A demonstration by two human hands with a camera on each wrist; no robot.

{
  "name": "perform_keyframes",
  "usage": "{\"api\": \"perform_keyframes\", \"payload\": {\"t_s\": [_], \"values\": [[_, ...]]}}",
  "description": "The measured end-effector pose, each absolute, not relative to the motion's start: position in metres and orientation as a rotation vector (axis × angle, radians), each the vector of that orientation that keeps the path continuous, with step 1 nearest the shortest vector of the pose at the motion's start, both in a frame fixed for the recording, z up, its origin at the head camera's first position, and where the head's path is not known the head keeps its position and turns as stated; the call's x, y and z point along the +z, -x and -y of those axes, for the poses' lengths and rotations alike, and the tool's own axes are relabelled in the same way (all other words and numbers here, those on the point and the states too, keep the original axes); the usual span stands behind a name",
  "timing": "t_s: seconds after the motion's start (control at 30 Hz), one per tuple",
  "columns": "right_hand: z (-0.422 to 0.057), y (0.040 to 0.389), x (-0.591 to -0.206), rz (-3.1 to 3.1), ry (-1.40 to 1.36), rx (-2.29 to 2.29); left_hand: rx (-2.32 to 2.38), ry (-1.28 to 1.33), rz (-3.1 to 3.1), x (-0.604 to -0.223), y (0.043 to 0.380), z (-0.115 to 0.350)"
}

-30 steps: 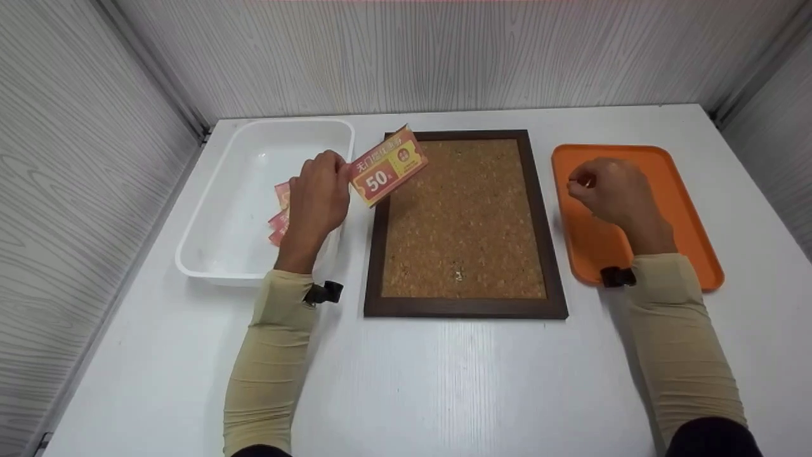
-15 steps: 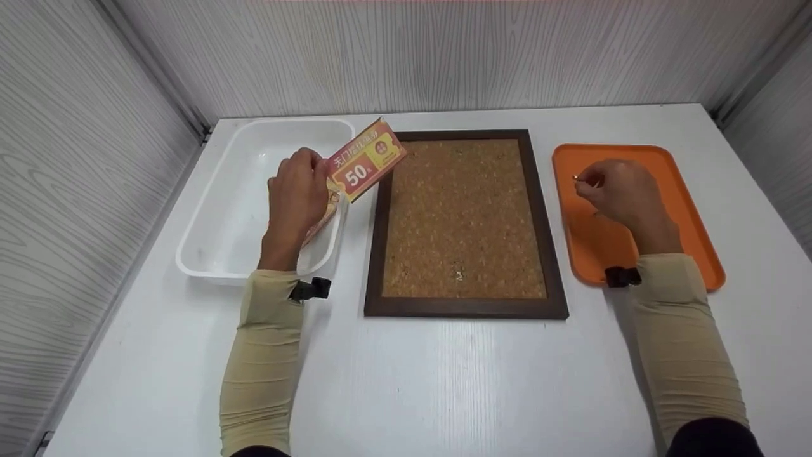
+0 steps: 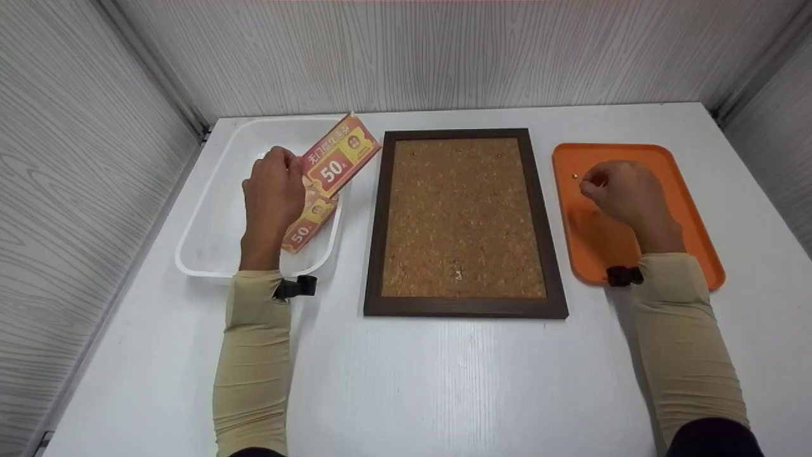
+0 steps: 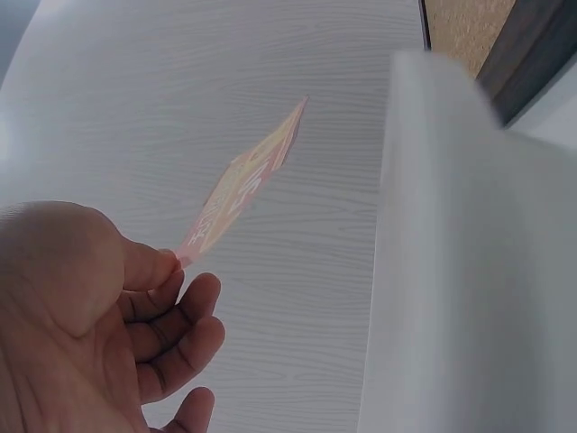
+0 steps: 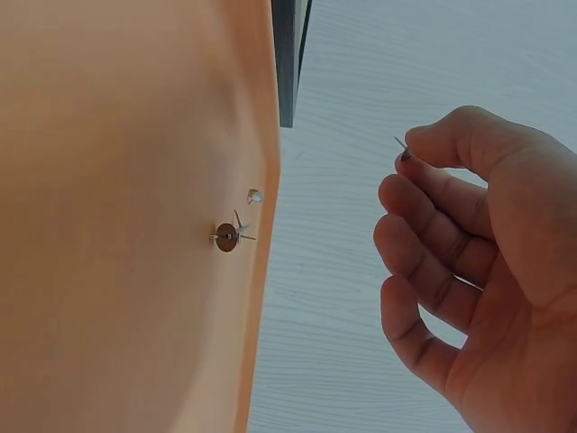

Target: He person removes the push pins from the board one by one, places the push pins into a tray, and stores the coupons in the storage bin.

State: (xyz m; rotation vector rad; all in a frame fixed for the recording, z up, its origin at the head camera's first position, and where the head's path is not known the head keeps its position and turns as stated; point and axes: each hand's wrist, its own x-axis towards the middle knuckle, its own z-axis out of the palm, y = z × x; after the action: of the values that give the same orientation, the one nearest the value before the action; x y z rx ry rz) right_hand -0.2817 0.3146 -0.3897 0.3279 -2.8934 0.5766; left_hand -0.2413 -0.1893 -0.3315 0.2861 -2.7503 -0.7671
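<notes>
My left hand [image 3: 274, 197] pinches a red and yellow coupon [image 3: 339, 158] marked 50 by one corner, over the right side of a white plastic bin [image 3: 206, 219]. In the left wrist view that coupon [image 4: 239, 189] slants up from the thumb and fingers. More coupons [image 3: 307, 228] lie in the bin below it. Between thumb and index finger, my right hand [image 3: 631, 197] pinches a thumbtack [image 5: 402, 149], its thin point sticking out, above an orange tray [image 3: 688, 216]. Several loose thumbtacks [image 5: 227, 236] rest in the tray near its edge.
A corkboard [image 3: 463, 216] in a dark wooden frame [image 3: 466, 308] lies between bin and tray on the white table [image 3: 444, 381]. Its cork has a small shiny patch near the bottom. Pale wood-grain panels [image 3: 444, 57] enclose the back and sides.
My left hand has moved left with the coupon, away from the corkboard and over the bin, showing more of the coupons underneath. My right hand has shifted slightly right over the tray.
</notes>
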Motion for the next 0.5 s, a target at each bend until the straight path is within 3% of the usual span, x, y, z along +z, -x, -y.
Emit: {"api": "perform_keyframes", "payload": {"t_s": [0.5], "values": [[-0.322, 0.286, -0.391, 3.026, -0.266, 0.599, -0.763, -0.381, 2.754, -0.331, 0.238, 0.206]]}}
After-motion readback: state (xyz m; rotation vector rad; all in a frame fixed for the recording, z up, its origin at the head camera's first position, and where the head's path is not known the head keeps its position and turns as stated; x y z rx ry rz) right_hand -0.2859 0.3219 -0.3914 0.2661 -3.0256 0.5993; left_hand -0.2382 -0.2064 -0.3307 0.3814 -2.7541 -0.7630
